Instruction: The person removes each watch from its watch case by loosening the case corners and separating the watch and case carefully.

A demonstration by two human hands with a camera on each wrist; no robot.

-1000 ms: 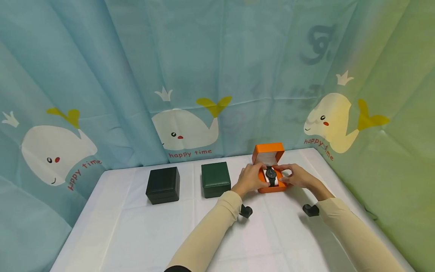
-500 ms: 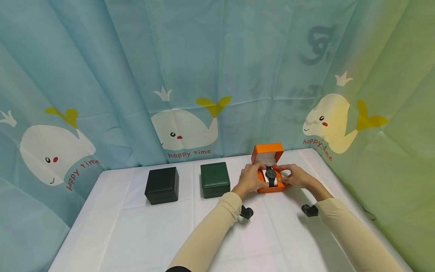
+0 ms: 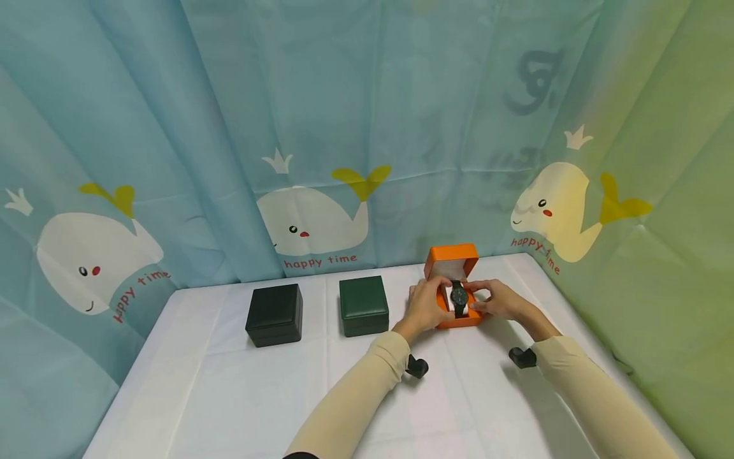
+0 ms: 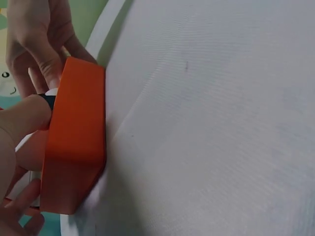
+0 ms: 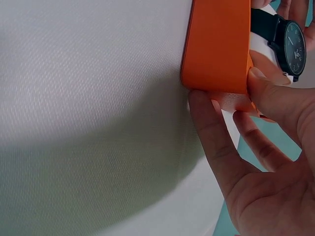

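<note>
An orange watch box [image 3: 453, 253] stands with its lid raised at the back right of the table. Inside it sits a black wristwatch [image 3: 459, 298] around a white cushion [image 3: 450, 299]. My left hand [image 3: 425, 305] reaches over the box's left side and pinches the watch, its thumb at the strap's near end and a finger at the far end. In the left wrist view the box's front wall [image 4: 76, 115] hides part of the watch. My right hand [image 3: 497, 299] holds the box's right side, the thumb on the rim and fingers against the outer wall [image 5: 216, 49].
A closed green box [image 3: 364, 305] stands left of the orange one, and a closed black box [image 3: 275, 314] farther left. White cloth covers the table [image 3: 258, 395]. A blue curtain [image 3: 321, 127] hangs behind, and a green one [image 3: 676, 306] on the right.
The watch has shifted slightly to the right inside the orange box, with my left hand at it. My right hand stays at the box's side. The head view has tilted very slightly.
</note>
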